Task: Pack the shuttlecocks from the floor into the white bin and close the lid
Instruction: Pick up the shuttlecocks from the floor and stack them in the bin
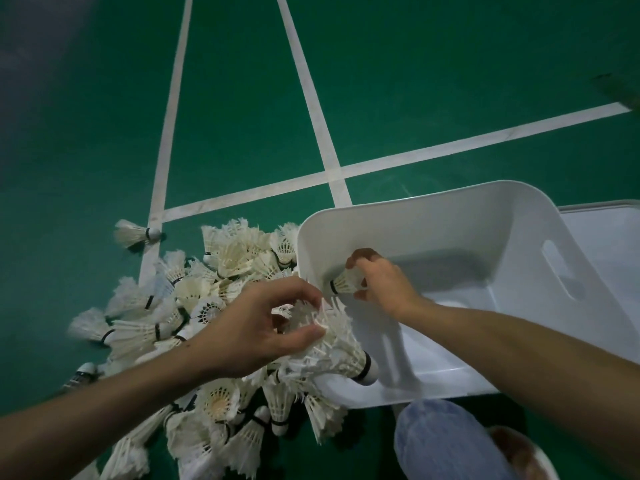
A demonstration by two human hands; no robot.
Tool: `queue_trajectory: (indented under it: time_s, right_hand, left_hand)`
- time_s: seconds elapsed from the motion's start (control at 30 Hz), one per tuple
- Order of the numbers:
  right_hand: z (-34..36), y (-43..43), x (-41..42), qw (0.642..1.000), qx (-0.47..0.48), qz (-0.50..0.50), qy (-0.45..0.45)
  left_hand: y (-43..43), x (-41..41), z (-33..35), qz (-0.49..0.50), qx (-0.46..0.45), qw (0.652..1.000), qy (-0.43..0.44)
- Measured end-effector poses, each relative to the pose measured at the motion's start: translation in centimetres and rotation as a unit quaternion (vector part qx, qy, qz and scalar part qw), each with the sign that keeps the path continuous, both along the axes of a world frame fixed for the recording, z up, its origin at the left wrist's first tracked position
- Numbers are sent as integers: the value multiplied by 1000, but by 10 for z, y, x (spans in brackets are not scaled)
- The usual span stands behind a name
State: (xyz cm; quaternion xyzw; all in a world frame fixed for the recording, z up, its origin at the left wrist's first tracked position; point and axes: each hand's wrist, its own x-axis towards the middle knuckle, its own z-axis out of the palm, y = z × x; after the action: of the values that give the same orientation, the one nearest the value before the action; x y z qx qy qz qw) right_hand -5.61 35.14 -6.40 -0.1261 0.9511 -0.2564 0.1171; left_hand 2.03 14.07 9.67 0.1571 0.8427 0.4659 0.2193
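The lid (604, 242) and shuttlecock pile (221, 403) run off the picture's edges.

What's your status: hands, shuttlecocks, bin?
Left hand grips a shuttlecock over the near rim of the white bin. Right hand holds a second shuttlecock inside it. Pile on floor; lid off, beside bin. Nothing in the way.

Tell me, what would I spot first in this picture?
A big heap of white shuttlecocks lies on the green floor at the lower left. Right beside it sits the white bin. The right hand holds a shuttlecock inside it, and the left hand grips a second shuttlecock at its near rim.
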Motion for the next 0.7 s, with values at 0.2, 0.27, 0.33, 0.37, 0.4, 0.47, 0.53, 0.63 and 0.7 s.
queue_trajectory:
  time_s: [0.2, 0.27, 0.33, 0.37, 0.4, 0.47, 0.53, 0.63, 0.7]
  right_hand:
    - [5, 2, -2, 1000, -3, 2, -19]
    - [9, 5, -2, 999, -10, 9, -30]
    - [13, 7, -2, 999, -13, 8, -38]
    - [15, 9, -3, 999, -11, 8, -40]
    - [16, 10, -4, 999, -10, 9, -40]
    - [17, 13, -6, 999, -20, 15, -43]
    - [17, 18, -8, 998, -34, 18, -48]
    - [18, 23, -8, 998, -42, 19, -52]
    - [21, 27, -9, 996, -71, 9, -51]
  left_hand:
    - [5, -2, 0, 6, -13, 1000, 12]
    - [6, -4, 2, 9, -19, 1000, 12]
    - [8, -5, 3, 10, -29, 999, 15]
    - [8, -5, 3, 10, -37, 999, 19]
    - [9, -5, 4, 10, -48, 998, 26]
    - [11, -6, 5, 4, -71, 996, 45]
    - [12, -6, 6, 2, -86, 995, 52]
    - [14, -5, 7, 5, -100, 993, 55]
    - [16, -7, 9, 1, -117, 991, 61]
